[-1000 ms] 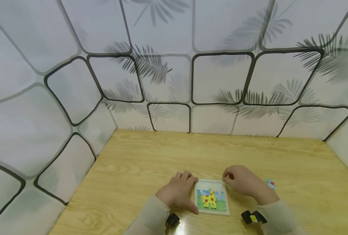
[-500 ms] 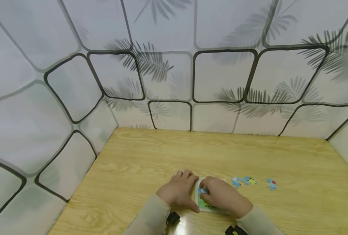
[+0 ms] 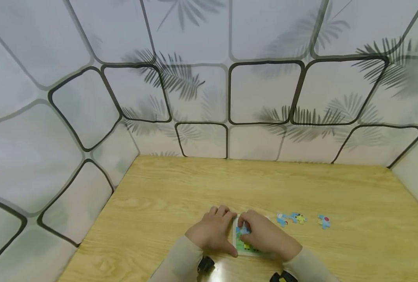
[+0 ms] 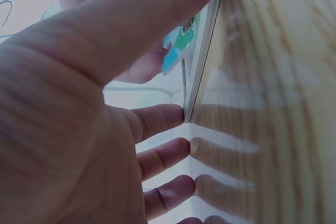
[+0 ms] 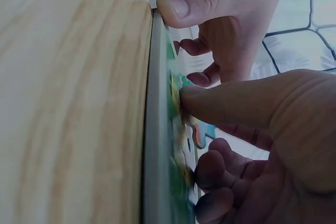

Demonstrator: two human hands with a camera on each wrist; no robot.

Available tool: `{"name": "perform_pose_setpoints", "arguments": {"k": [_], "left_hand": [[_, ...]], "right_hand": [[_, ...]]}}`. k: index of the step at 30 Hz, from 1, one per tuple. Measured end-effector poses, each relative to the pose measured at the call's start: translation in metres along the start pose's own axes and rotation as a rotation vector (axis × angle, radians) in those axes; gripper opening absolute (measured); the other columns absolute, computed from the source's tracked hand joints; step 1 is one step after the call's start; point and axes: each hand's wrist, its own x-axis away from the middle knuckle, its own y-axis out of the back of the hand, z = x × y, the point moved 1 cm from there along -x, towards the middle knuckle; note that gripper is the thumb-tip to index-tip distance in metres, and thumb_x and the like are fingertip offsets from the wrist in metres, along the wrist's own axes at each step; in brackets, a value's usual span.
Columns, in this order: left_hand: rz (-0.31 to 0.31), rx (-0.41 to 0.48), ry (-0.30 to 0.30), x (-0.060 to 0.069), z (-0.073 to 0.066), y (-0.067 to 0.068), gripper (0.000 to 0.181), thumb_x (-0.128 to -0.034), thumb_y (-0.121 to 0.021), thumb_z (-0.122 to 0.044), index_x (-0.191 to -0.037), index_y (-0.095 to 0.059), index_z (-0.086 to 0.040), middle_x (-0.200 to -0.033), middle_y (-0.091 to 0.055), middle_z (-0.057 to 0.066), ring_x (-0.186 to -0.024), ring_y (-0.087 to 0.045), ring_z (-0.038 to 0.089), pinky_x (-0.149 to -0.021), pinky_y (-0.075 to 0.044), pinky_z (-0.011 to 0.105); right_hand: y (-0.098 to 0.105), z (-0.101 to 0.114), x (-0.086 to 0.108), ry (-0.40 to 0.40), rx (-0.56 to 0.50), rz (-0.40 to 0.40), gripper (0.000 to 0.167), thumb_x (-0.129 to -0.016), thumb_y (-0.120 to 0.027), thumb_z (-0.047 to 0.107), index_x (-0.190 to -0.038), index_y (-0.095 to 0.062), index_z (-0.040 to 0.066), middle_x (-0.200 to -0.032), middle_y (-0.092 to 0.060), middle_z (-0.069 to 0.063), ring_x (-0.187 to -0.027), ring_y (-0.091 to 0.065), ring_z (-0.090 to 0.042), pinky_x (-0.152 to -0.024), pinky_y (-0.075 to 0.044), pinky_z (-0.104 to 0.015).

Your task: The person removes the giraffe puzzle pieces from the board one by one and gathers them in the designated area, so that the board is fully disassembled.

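A small framed giraffe jigsaw puzzle (image 3: 234,237) lies flat on the table, much of it covered by the right hand. The left hand (image 3: 210,231) spreads along its left side, thumb at the near corner and fingertips at the far one. Over the board, the right hand (image 3: 266,237) pinches a blue and green puzzle piece between thumb and fingers. From the left wrist, that puzzle piece (image 4: 178,51) appears tilted above the board. In the right wrist view the right thumb (image 5: 226,100) is near the printed surface, and the left thumb (image 5: 194,4) touches the frame's corner.
Several loose puzzle pieces lie right of the board: a blue and white piece (image 3: 282,220), a blue and yellow cluster (image 3: 298,217) and a blue piece with a red dot (image 3: 324,221). Patterned walls (image 3: 258,143) border the wooden table (image 3: 180,184).
The right hand has moved left from beside the frame to over the board, uncovering loose pieces on the table. The left hand has stayed at the frame's left side.
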Motion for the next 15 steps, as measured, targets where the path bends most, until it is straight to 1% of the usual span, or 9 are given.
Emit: {"name": "perform_pose_setpoints", "arguments": {"k": [3, 6, 9, 12, 15], "left_hand": [[-0.002, 0.002, -0.005, -0.001, 0.000, 0.001, 0.104, -0.0665, -0.085, -0.064, -0.150, -0.044, -0.019, -0.144, -0.041, -0.001, -0.117, -0.038, 0.018, -0.103, -0.039, 0.039], [0.004, 0.010, 0.000, -0.001, -0.001, 0.002, 0.104, -0.0664, -0.085, -0.064, -0.150, -0.044, -0.019, -0.144, -0.041, -0.001, -0.118, -0.038, 0.018, -0.103, -0.039, 0.040], [0.005, 0.009, 0.002, 0.001, -0.003, 0.005, 0.103, -0.0664, -0.086, -0.063, -0.150, -0.044, -0.019, -0.143, -0.041, -0.002, -0.117, -0.038, 0.017, -0.102, -0.039, 0.038], [0.000, 0.004, 0.003, 0.002, -0.003, 0.006, 0.102, -0.0662, -0.086, -0.063, -0.149, -0.045, -0.020, -0.142, -0.041, -0.004, -0.116, -0.038, 0.016, -0.101, -0.039, 0.037], [-0.001, 0.009, 0.001, 0.003, -0.003, 0.006, 0.102, -0.0662, -0.087, -0.062, -0.149, -0.045, -0.020, -0.141, -0.041, -0.004, -0.115, -0.038, 0.016, -0.099, -0.040, 0.036]], "right_hand": [[0.003, 0.000, 0.000, 0.004, 0.003, -0.004, 0.021, -0.086, -0.077, 0.009, -0.096, -0.061, 0.017, -0.087, -0.052, 0.003, -0.076, -0.048, -0.014, -0.065, -0.042, -0.028], [0.007, -0.001, 0.000, 0.024, -0.024, 0.027, 0.019, -0.088, -0.074, 0.008, -0.094, -0.059, 0.018, -0.085, -0.056, 0.006, -0.073, -0.051, -0.011, -0.064, -0.044, -0.028], [0.010, 0.000, 0.001, 0.028, -0.066, 0.067, 0.015, -0.092, -0.071, 0.009, -0.094, -0.059, 0.018, -0.082, -0.059, 0.009, -0.069, -0.054, -0.008, -0.061, -0.046, -0.027], [0.012, 0.000, 0.002, 0.031, -0.082, 0.082, 0.012, -0.094, -0.071, 0.010, -0.097, -0.061, 0.017, -0.082, -0.061, 0.009, -0.070, -0.056, -0.007, -0.061, -0.048, -0.027], [0.013, 0.000, 0.003, 0.054, -0.074, 0.098, 0.015, -0.093, -0.071, 0.007, -0.102, -0.064, 0.016, -0.083, -0.062, 0.008, -0.070, -0.056, -0.006, -0.061, -0.048, -0.027]]}}
